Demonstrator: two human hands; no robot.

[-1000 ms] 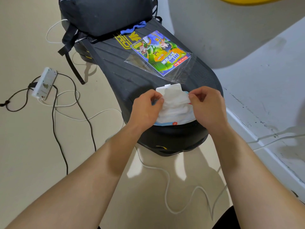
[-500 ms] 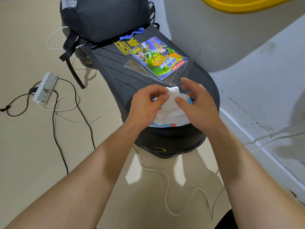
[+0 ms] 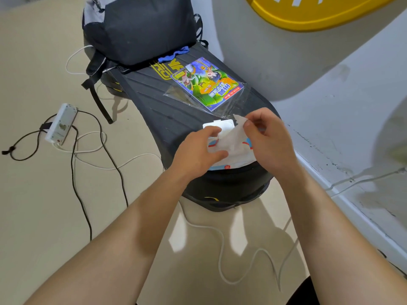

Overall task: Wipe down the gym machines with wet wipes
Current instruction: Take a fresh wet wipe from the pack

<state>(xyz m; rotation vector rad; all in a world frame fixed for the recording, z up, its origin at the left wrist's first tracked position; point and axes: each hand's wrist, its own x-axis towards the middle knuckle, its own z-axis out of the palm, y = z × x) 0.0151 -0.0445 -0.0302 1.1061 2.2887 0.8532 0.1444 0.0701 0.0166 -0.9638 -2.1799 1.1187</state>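
A white wipe (image 3: pixel 233 139) is being drawn out of a pack of wet wipes (image 3: pixel 231 158), which lies flat on the near end of a black padded bench (image 3: pixel 154 100), with its flap (image 3: pixel 218 125) folded back toward the far side. The upper corner of the wipe is pinched between the thumb and forefinger of the right hand (image 3: pixel 266 137), the other fingers being curled loosely; the lower part of the sheet appears to be inside the pack or lying on it, though the exact point cannot be made out. The pack is pressed down by the left hand (image 3: pixel 198 155), whose fingers are bent over its near-left edge, apparently gripping it together with an edge of the wipe. The step in hand is judged to be the fetching of a wipe, so no machine has been wiped yet with this sheet. What is called for next is a steady pull upward and away while the pack is held down, so that one sheet comes free without tearing or dragging a second one after it. Beyond the pack, a colourful booklet in a clear sleeve (image 3: pixel 207 84) lies on the bench, and a dark backpack (image 3: pixel 141 29) rests at the far end. To the left, a white power strip (image 3: pixel 60 123) and tangled cables (image 3: pixel 92 155) are spread on the floor.
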